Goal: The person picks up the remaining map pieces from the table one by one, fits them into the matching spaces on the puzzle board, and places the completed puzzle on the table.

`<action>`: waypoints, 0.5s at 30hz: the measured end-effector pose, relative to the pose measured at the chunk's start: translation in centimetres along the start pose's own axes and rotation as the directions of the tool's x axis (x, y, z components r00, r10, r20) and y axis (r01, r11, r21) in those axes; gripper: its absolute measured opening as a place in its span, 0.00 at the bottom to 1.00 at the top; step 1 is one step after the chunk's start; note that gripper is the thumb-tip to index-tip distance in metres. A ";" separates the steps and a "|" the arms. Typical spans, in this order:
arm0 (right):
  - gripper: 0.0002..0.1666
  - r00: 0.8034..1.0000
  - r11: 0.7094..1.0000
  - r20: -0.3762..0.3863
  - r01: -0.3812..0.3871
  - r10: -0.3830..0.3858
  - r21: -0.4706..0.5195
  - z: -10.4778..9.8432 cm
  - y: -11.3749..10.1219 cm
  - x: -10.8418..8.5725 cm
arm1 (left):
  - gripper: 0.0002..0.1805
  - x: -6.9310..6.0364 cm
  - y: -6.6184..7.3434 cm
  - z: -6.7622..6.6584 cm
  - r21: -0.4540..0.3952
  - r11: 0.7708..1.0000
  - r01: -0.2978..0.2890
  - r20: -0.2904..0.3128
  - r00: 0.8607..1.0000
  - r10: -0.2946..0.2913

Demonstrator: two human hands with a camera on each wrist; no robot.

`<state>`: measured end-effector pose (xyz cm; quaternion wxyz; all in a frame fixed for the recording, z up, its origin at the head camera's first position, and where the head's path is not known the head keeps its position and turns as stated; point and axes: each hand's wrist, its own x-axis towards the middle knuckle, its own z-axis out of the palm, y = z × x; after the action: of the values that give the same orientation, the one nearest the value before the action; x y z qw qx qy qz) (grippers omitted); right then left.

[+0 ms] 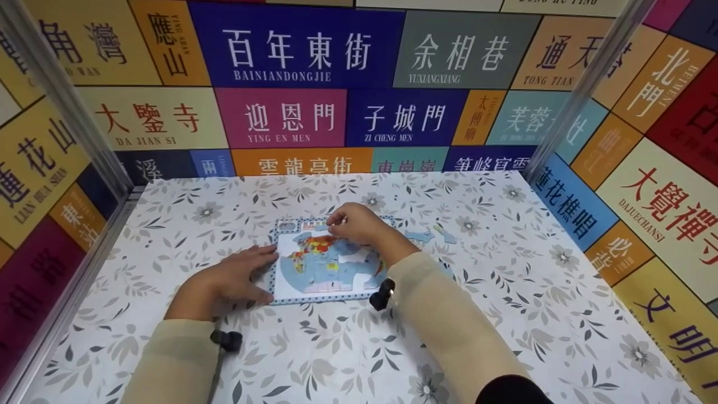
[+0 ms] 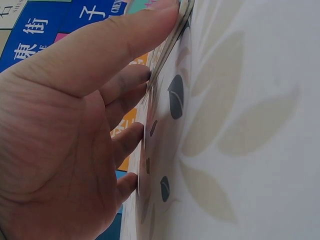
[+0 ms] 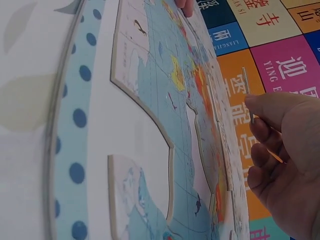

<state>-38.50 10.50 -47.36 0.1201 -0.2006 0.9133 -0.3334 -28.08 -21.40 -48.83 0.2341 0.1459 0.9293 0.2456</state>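
Observation:
A world map jigsaw puzzle (image 1: 322,266) lies on the table inside a board with a blue dotted border (image 3: 77,117). Gaps show in the map at the lower right and near its middle. My right hand (image 1: 356,224) is raised over the board's far edge. Between thumb and forefinger it pinches a thin puzzle piece (image 3: 248,95), seen edge-on in the right wrist view. At the board's left edge rests my left hand (image 1: 238,275), fingers spread, thumb and fingertips (image 2: 167,12) touching the rim.
Loose blue puzzle pieces (image 1: 446,234) lie to the right of the board, partly behind the right forearm. The table (image 1: 224,370) has a leaf-and-flower cover. Panels with printed characters (image 1: 297,45) stand behind it and at both sides.

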 end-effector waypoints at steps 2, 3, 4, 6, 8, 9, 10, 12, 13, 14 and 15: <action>0.11 1.000 1.000 0.010 -0.011 0.011 0.010 0.1 -0.1 0.3 | 0.57 0.0 0.0 0.0 -0.002 1.000 0.009 0.001 1.000 -0.009; 0.11 1.000 1.000 0.014 -0.016 0.016 0.013 0.1 -0.1 0.4 | 0.57 0.0 0.0 0.0 -0.006 1.000 0.017 0.004 1.000 -0.017; 0.11 1.000 0.999 0.016 -0.027 0.027 0.017 0.1 -0.1 0.5 | 0.57 0.1 0.1 0.0 -0.008 1.000 0.024 0.004 1.000 -0.024; 0.10 0.999 0.999 0.020 -0.047 0.047 0.026 0.2 0.0 0.7 | 0.57 0.1 0.3 0.0 -0.010 0.999 0.033 0.006 0.999 -0.033; 0.09 0.998 0.997 0.021 -0.063 0.063 0.033 0.3 0.0 0.9 | 0.57 0.1 0.4 -0.1 -0.013 0.999 0.043 0.006 0.999 -0.043; 0.09 0.997 0.997 0.020 -0.071 0.070 0.037 0.4 0.1 1.0 | 0.57 0.1 0.4 0.0 -0.016 0.999 0.049 0.006 0.999 -0.049; 0.09 0.997 0.996 0.018 -0.075 0.074 0.041 0.5 0.1 1.2 | 0.57 0.1 0.5 0.0 -0.016 0.998 0.053 0.005 0.999 -0.053; 0.08 0.997 0.996 0.016 -0.077 0.077 0.047 0.7 0.2 1.5 | 0.57 0.0 0.5 0.0 -0.019 0.998 0.061 0.005 0.998 -0.061; 0.08 0.997 0.996 0.015 -0.079 0.078 0.048 0.8 0.3 1.7 | 0.57 0.0 0.4 0.0 -0.017 0.998 0.063 0.004 0.998 -0.063; 0.08 0.997 0.996 0.014 -0.076 0.076 0.046 1.0 0.3 1.8 | 0.57 0.0 0.4 -0.1 -0.014 0.998 0.064 0.004 0.998 -0.064; 0.07 0.997 0.997 0.011 -0.072 0.072 0.040 1.2 0.3 2.0 | 0.57 0.0 0.4 -0.1 -0.014 0.998 0.063 0.004 0.998 -0.063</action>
<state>-39.93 9.18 -48.59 0.1402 -0.1666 0.9125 -0.3464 -28.04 -21.13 -48.59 0.2446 0.1153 0.9312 0.2446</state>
